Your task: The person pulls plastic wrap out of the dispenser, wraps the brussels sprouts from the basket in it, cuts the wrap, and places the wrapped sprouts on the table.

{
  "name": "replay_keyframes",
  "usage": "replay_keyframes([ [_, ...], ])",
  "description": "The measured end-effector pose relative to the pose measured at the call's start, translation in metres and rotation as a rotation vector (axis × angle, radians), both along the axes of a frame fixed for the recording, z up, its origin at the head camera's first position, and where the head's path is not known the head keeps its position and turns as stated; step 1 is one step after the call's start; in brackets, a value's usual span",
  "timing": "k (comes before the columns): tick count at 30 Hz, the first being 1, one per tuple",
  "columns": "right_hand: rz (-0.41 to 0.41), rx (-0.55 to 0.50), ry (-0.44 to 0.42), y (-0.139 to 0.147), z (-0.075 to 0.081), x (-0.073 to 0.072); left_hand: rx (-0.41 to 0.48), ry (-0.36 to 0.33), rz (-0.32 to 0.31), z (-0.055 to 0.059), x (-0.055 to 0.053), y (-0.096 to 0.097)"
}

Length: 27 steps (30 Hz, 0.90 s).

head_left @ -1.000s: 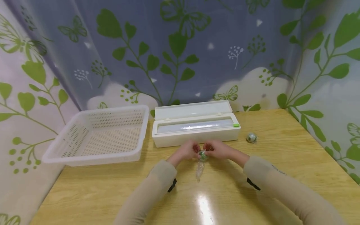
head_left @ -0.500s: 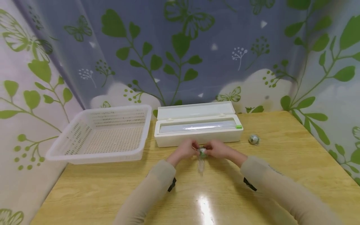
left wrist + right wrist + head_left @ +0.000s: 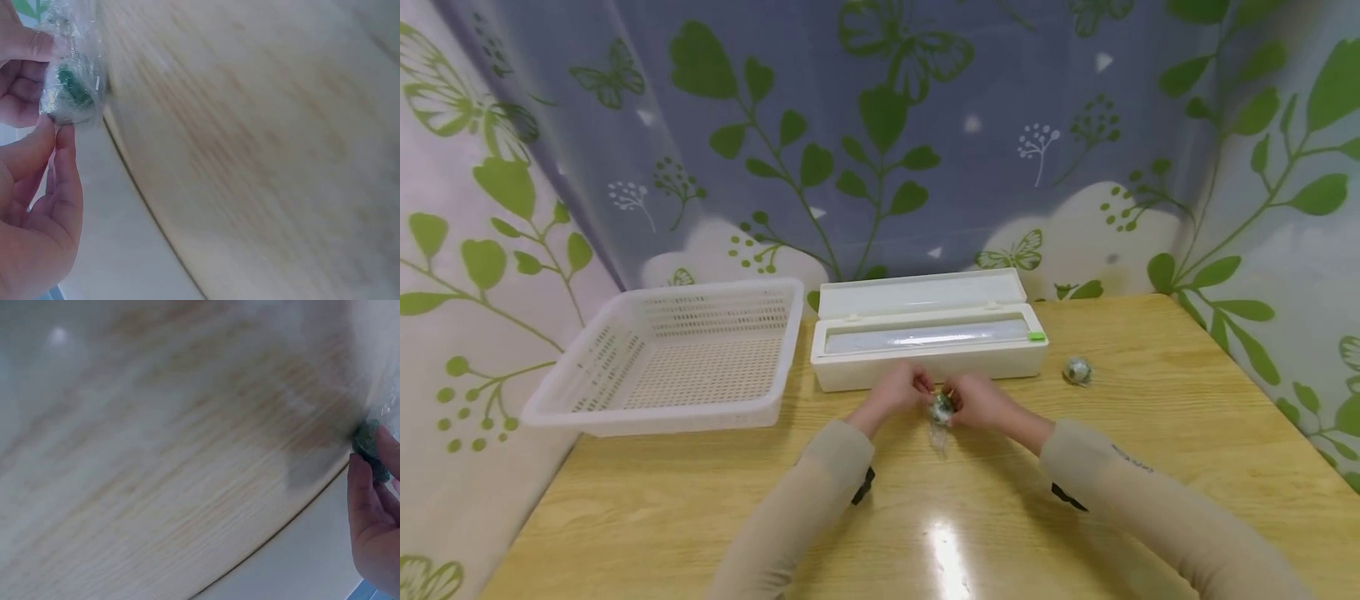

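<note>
In front of the white box, a small green-and-white round thing [image 3: 942, 408] in clear plastic film hangs between both hands. A loose tail of film [image 3: 938, 437] trails below it. My right hand [image 3: 981, 402] holds it with thumb and fingers; in the right wrist view the thumb lies over its dark green side [image 3: 367, 439]. My left hand [image 3: 898, 390] pinches the film at its edge, thumb against fingertip, as the left wrist view shows beside the wrapped green thing [image 3: 74, 87]. A similar wrapped ball [image 3: 1078, 372] lies on the table to the right.
The long white box [image 3: 925, 368] stands behind the hands, lid raised, with a shiny film roll inside and a green tab [image 3: 1037, 337] at its right end. At left sits a white perforated basket [image 3: 778, 358]. A patterned curtain [image 3: 955, 208] backs the wooden table [image 3: 1075, 517].
The wrapped thing has turned slightly in the fingers, and its hanging film tail is shorter. The left hand has shifted a little away from it. The head view has moved slightly.
</note>
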State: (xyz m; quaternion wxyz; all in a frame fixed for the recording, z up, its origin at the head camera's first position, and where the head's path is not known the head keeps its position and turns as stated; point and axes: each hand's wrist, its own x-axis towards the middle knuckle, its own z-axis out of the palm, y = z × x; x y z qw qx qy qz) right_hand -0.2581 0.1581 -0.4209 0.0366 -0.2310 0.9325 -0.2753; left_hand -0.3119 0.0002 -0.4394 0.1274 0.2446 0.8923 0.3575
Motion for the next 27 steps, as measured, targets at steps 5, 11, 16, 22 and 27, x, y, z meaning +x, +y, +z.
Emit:
replay_keyframes([
  [5,0.082,-0.019,-0.015,0.003,0.001,0.001,-0.055,-0.006,-0.031,0.023,0.016,-0.002],
  [11,0.121,-0.090,-0.090,0.011,0.006,-0.001,-0.048,-0.017,-0.099,0.032,0.024,-0.008],
  [16,0.142,-0.105,-0.136,0.007,0.005,-0.002,-0.047,-0.068,-0.146,0.032,0.025,-0.012],
  [22,0.105,-0.076,-0.128,0.001,0.006,0.003,-0.067,-0.053,-0.164,0.030,0.027,-0.014],
  [27,0.095,-0.009,-0.099,-0.001,0.008,0.007,-0.132,-0.067,-0.153,0.027,0.029,-0.012],
])
